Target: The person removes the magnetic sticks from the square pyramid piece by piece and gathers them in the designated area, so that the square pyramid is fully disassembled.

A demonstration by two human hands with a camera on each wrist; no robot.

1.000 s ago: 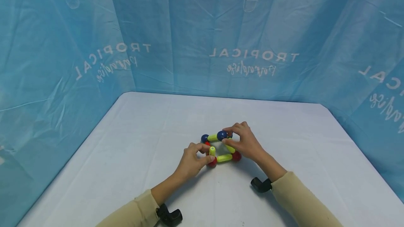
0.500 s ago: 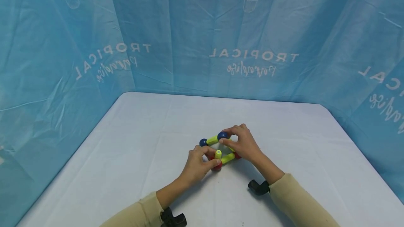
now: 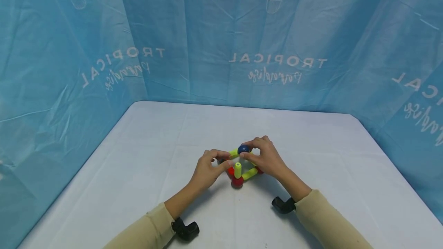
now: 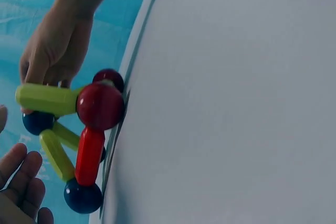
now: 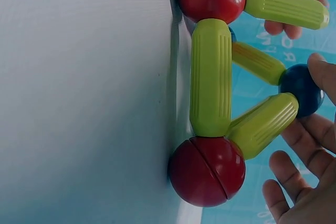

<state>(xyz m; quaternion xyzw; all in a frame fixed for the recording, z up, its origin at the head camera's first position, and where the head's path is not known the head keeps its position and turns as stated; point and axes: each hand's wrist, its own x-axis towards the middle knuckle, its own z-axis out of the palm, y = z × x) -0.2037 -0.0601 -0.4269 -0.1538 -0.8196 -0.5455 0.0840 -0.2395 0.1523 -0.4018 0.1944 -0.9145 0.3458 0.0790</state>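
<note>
A frame of magnetic sticks and balls stands on the table. At its raised top is a blue ball (image 3: 243, 149), which my right hand (image 3: 268, 156) pinches between thumb and fingers. In front, a red ball (image 3: 237, 182) bears an upright lime stick (image 3: 237, 170) whose top end is free. A red stick (image 4: 89, 156) links that ball to another blue ball (image 4: 83, 195). My left hand (image 3: 205, 170) hovers at the frame's left side, thumb and fingers parted and holding nothing. At the right, a second red ball (image 5: 207, 171) rests low, joined by a lime stick (image 5: 211, 77).
The white-covered table (image 3: 166, 133) extends around the frame. Blue printed curtains (image 3: 214, 30) hang along its back and sides. A black wrist camera (image 3: 187, 230) sits on the left wrist and another black camera (image 3: 283, 205) on the right.
My left hand has let go at the front red ball and upright stick and moved away toward the far left blue ball. The frame's front corner has shifted slightly right. My right hand keeps its pinch.
</note>
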